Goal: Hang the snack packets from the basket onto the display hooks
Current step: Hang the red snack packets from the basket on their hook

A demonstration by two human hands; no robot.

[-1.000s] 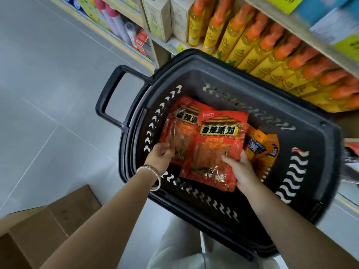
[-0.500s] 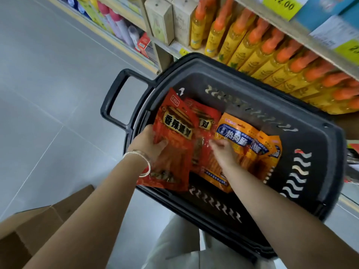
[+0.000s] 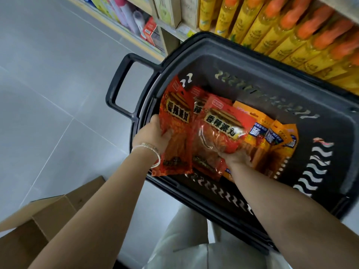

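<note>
A black plastic basket (image 3: 252,55) sits below me and holds red and orange snack packets. My left hand (image 3: 153,134) grips a red packet (image 3: 175,136) by its left side, lifted at the basket's left wall. My right hand (image 3: 236,158) holds a second red packet (image 3: 223,131) from underneath, raised above the pile. A third red packet (image 3: 198,107) shows between the two. Several orange packets (image 3: 275,144) lie to the right inside the basket. No display hooks are in view.
Shelves with yellow bottles with orange caps (image 3: 281,26) run along the top right, behind the basket. The basket's handle (image 3: 118,86) sticks out to the left over grey floor tiles. An open cardboard box (image 3: 38,226) stands at the lower left.
My left hand has lifted its red packet higher. My right hand, which was reaching among the packets, now holds a second red packet raised from the pile.
</note>
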